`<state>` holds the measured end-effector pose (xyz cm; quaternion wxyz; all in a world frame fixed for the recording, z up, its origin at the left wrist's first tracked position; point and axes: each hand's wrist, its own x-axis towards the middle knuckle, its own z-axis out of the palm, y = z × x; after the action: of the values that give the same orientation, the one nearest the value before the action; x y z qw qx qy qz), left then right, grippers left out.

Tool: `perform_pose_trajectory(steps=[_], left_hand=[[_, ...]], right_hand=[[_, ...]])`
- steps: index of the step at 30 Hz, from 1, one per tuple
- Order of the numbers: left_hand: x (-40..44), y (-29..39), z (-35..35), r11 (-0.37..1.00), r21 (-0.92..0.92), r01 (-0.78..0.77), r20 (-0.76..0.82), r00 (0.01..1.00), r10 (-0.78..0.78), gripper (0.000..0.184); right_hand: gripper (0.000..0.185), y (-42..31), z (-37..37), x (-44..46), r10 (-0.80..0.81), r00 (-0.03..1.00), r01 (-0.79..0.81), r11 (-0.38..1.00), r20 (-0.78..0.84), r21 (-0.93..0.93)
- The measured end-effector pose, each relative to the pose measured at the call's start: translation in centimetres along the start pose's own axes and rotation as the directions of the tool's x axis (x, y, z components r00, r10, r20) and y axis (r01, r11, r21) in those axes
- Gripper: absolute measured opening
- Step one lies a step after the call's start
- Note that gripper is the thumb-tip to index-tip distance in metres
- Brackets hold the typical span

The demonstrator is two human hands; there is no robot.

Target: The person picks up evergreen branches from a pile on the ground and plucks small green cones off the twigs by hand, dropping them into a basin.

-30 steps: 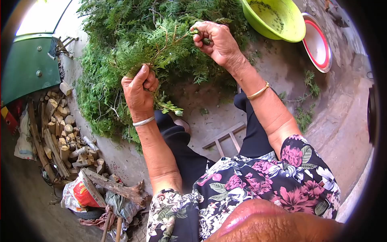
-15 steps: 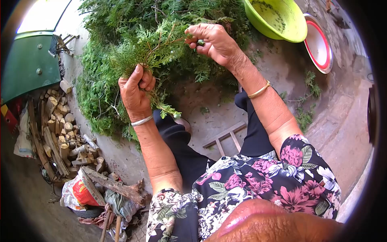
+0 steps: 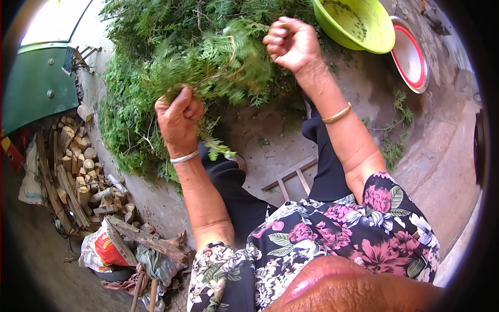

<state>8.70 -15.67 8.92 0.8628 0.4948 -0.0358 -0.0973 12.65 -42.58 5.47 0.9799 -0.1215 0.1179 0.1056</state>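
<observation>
My left hand (image 3: pixel 179 122), with a silver-coloured bangle at its wrist, is closed around the stem end of a leafy evergreen sprig (image 3: pixel 215 65). The sprig's fronds are blurred, and some green tips hang below the fist. To the right, my right hand (image 3: pixel 295 46) is raised with its fingers curled in, apart from the sprig. Whatever its fingers hold is hidden or too small to name. Behind both hands lies a big heap of cut evergreen branches (image 3: pixel 122 96).
A lime-green basin (image 3: pixel 383 37) with small bits inside stands at the upper right, beside a white, red-rimmed basin (image 3: pixel 408 60). Chopped firewood (image 3: pixel 83 171) and sacks (image 3: pixel 99 249) lie at left. A wooden frame (image 3: pixel 289 176) is between the legs; a loose sprig (image 3: pixel 397 148) lies right.
My right hand has moved up and right, away from the sprig, and its fingers have curled tighter. The sprig's fronds have swung and blurred. My left hand has barely shifted.
</observation>
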Motion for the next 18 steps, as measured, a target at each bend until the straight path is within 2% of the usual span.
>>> perform_pose_trajectory(steps=[1, 3, 5, 6, 7, 10, 11, 12, 15, 17, 18], left_hand=[[-0.2, 0.5, -0.3, 0.998, -0.048, -0.030, -0.014, 0.999, 0.029, 0.005], [-0.4, 0.7, -1.3, 0.998, -0.064, -0.017, 0.021, 1.000, 0.019, 0.006], [-0.5, 0.6, -2.5, 0.995, -0.101, -0.018, 0.015, 1.000, 0.020, 0.007], [-0.6, 0.5, -2.9, 0.995, -0.099, -0.031, 0.030, 0.999, 0.034, 0.004], [-0.6, 0.6, -3.0, 0.995, -0.099, -0.031, 0.030, 0.999, 0.034, 0.004], [-0.7, 0.7, -3.1, 0.990, -0.140, -0.012, 0.022, 1.000, 0.015, 0.008], [-0.6, 0.5, -3.8, 0.988, -0.156, 0.006, 0.062, 0.998, 0.003, 0.010], [-0.5, 0.5, -4.2, 0.985, -0.171, 0.025, 0.101, 0.995, -0.008, 0.013], [-0.9, 1.0, -1.9, 0.989, -0.148, -0.006, 0.044, 0.999, 0.013, 0.010], [-1.0, 1.1, -0.5, 0.996, -0.086, 0.009, 0.036, 0.999, -0.006, 0.008], [-1.1, 1.1, -0.2, 0.999, -0.022, 0.022, 0.028, 0.999, -0.022, 0.006]], right_hand=[[0.011, -0.7, 0.1, -0.4, -0.040, 0.997, 0.038, 0.999, 0.070, 0.036], [0.006, -0.8, 0.3, -0.7, -0.128, 0.992, 0.123, 0.978, -0.017, -0.166], [0.007, 0.5, 1.2, -0.9, -0.180, 0.978, 0.133, 0.925, -0.103, -0.356], [0.007, 0.9, 1.2, -1.0, -0.138, 0.989, 0.107, 0.927, -0.060, -0.360], [0.008, 1.3, 1.5, -1.1, -0.062, 0.992, 0.019, 0.936, -0.110, -0.352], [0.024, 2.7, 1.0, -1.1, 0.011, 0.983, -0.097, 0.875, -0.181, -0.474], [0.027, 3.0, 1.1, -1.1, 0.049, 0.993, -0.102, 0.830, -0.110, -0.548], [0.029, 3.7, 1.3, -1.1, 0.055, 0.992, -0.109, 0.808, -0.111, -0.579], [0.034, 4.5, 1.9, -1.8, 0.097, 0.991, -0.135, 0.759, -0.094, -0.637], [0.035, 4.6, 2.4, -2.1, 0.218, 0.972, -0.131, 0.805, 0.084, -0.578], [0.033, 4.2, 1.4, -1.7, 0.253, 0.933, -0.076, 0.833, 0.254, -0.548]])
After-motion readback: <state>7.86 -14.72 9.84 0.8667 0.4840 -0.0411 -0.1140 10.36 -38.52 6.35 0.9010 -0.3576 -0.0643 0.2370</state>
